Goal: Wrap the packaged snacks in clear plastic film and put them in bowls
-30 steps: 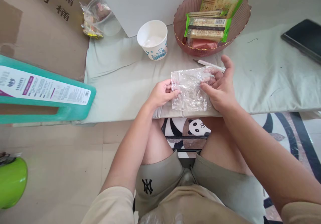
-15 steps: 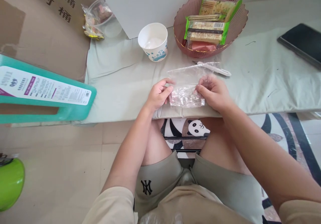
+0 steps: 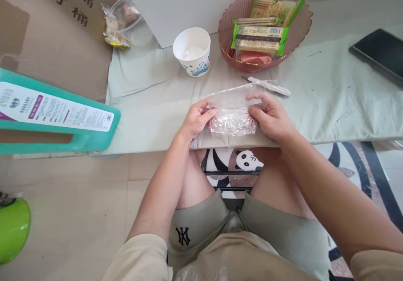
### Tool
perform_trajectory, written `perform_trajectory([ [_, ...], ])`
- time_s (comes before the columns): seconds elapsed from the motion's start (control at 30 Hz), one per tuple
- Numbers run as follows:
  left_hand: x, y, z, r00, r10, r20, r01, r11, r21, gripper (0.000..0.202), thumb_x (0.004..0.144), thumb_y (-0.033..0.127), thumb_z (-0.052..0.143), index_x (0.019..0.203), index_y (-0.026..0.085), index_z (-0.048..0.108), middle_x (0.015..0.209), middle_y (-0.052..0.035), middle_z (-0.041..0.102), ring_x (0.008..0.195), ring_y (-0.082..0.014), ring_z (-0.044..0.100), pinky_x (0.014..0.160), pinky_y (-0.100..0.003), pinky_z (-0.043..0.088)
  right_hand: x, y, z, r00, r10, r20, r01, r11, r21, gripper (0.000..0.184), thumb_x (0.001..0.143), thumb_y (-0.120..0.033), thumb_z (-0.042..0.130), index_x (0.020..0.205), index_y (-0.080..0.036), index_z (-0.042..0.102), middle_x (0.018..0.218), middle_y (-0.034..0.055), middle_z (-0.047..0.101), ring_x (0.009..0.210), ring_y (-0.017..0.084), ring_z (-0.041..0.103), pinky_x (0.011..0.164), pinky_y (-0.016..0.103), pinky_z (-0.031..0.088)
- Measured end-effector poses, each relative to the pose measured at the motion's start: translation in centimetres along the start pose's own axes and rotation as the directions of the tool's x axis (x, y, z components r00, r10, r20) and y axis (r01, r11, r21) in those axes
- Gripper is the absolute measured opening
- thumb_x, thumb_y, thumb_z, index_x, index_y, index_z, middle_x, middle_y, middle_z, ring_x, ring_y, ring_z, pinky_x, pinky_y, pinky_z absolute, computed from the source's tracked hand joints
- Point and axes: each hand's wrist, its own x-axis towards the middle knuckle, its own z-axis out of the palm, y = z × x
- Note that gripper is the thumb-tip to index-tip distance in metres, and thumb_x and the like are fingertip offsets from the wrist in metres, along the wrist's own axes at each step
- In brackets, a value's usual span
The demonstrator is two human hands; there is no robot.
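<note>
A clear plastic bag (image 3: pixel 233 115) lies near the front edge of the table (image 3: pixel 330 100), its near part rolled into a crinkled band and its far part still flat. My left hand (image 3: pixel 195 119) pinches the roll's left end. At the right end my right hand (image 3: pixel 270 116) pinches the roll with curled fingers. Both hands sit directly on the pale green cloth.
Behind the bag lie a small white tool (image 3: pixel 270 87), a paper cup (image 3: pixel 192 51) and a pink bowl (image 3: pixel 302 24) of wrapped snack bars (image 3: pixel 260 37). A dark phone (image 3: pixel 379 54) rests far right. A teal jug (image 3: pixel 53 119) and cardboard (image 3: pixel 53 33) stand left.
The bag was flat and held open a second ago. Both hands have since folded its near part over into a tight roll, and the roll now reaches a little farther up the bag.
</note>
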Motion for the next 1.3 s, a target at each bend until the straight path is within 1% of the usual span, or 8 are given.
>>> perform_trajectory([
  [0.17, 0.2, -0.5, -0.2, 1.000, 0.011, -0.011, -0.012, 0.998, -0.064, 0.024, 0.082, 0.044, 0.077, 0.089, 0.021, 0.075, 0.064, 0.0004, 0.070, 0.050, -0.0114, 0.060, 0.045, -0.023, 0.046, 0.1, 0.0, 0.2, 0.992, -0.112, -0.054, 0.106, 0.989, -0.103, 0.023, 0.093, -0.050, 0.065, 0.087, -0.028, 0.067, 0.085, 0.0032, 0.067, 0.067, 0.018, 0.060, 0.062, 0.037, 0.052],
  [0.33, 0.2, -0.3, 0.0, 0.994, -0.025, -0.103, 0.012, 0.992, -0.124, 0.009, 0.078, 0.029, 0.072, 0.083, 0.022, 0.076, 0.078, 0.0008, 0.070, 0.063, -0.0107, 0.062, 0.054, -0.022, 0.051, -0.1, 0.2, 0.2, 0.996, -0.085, -0.022, 0.085, 0.996, -0.026, 0.011, 0.092, -0.040, 0.066, 0.093, -0.030, 0.064, 0.075, 0.0000, 0.062, 0.064, 0.018, 0.057, 0.062, 0.036, 0.050],
  [0.5, 0.3, -0.1, 0.0, 0.992, 0.024, -0.121, -0.038, 0.992, -0.118, 0.013, 0.074, 0.020, 0.063, 0.077, 0.021, 0.076, 0.079, -0.0005, 0.070, 0.066, -0.0109, 0.059, 0.055, -0.022, 0.047, 0.0, 0.5, 0.0, 0.977, -0.157, -0.145, 0.155, 0.988, -0.029, 0.009, 0.084, -0.027, 0.069, 0.076, -0.026, 0.064, 0.099, 0.0043, 0.071, 0.091, 0.022, 0.067, 0.076, 0.038, 0.054],
  [0.63, 0.3, -0.1, -0.1, 0.997, 0.029, -0.072, -0.039, 0.989, -0.145, 0.022, 0.080, 0.034, 0.059, 0.075, 0.018, 0.074, 0.077, -0.0038, 0.068, 0.063, -0.0123, 0.057, 0.054, -0.025, 0.044, 0.2, 0.6, -0.2, 0.960, -0.196, -0.201, 0.175, 0.978, -0.114, 0.011, 0.081, -0.018, 0.062, 0.071, -0.024, 0.065, 0.105, 0.0055, 0.072, 0.105, 0.024, 0.068, 0.089, 0.042, 0.055],
  [0.87, 0.2, -0.8, -0.4, 0.978, 0.187, -0.096, -0.190, 0.982, -0.024, 0.028, 0.066, 0.021, 0.075, 0.094, 0.021, 0.070, 0.099, -0.0022, 0.066, 0.084, -0.0124, 0.060, 0.068, -0.021, 0.048, 0.0, 1.8, -0.2, 0.949, -0.211, -0.233, 0.211, 0.977, -0.026, 0.018, 0.079, -0.015, 0.050, 0.066, -0.022, 0.061, 0.114, 0.0076, 0.067, 0.110, 0.026, 0.067, 0.096, 0.048, 0.055],
  [1.03, 0.2, -1.1, -0.3, 0.980, 0.182, -0.087, -0.185, 0.982, -0.025, 0.043, 0.065, 0.014, 0.070, 0.107, 0.024, 0.068, 0.102, -0.0020, 0.068, 0.075, -0.0118, 0.064, 0.064, -0.023, 0.050, 0.2, 1.6, -0.2, 0.956, -0.159, -0.245, 0.195, 0.972, 0.129, 0.010, 0.087, -0.027, 0.054, 0.081, -0.024, 0.061, 0.112, 0.0066, 0.067, 0.113, 0.024, 0.066, 0.099, 0.047, 0.055],
  [1.17, 0.0, -1.2, -0.5, 0.987, 0.159, -0.017, -0.160, 0.985, -0.071, 0.063, 0.067, 0.015, 0.075, 0.128, 0.031, 0.063, 0.081, 0.0025, 0.068, 0.066, -0.0143, 0.067, 0.062, -0.026, 0.052, 0.9, -0.8, 0.5, 0.994, -0.081, -0.068, 0.086, 0.993, 0.076, 0.020, 0.085, -0.032, 0.070, 0.103, -0.027, 0.061, 0.102, 0.0040, 0.068, 0.097, 0.021, 0.068, 0.085, 0.040, 0.056],
  [1.3, -0.1, -1.1, -0.9, 0.988, 0.143, -0.060, -0.150, 0.979, -0.140, 0.078, 0.066, 0.033, 0.089, 0.136, 0.031, 0.058, 0.077, 0.0033, 0.070, 0.065, -0.0163, 0.069, 0.066, -0.030, 0.056, 1.4, -3.2, 2.5, 0.961, 0.054, 0.270, -0.011, 0.987, -0.160, 0.019, 0.078, -0.031, 0.076, 0.083, -0.022, 0.061, 0.068, -0.0023, 0.057, 0.063, 0.013, 0.054, 0.057, 0.029, 0.042],
])
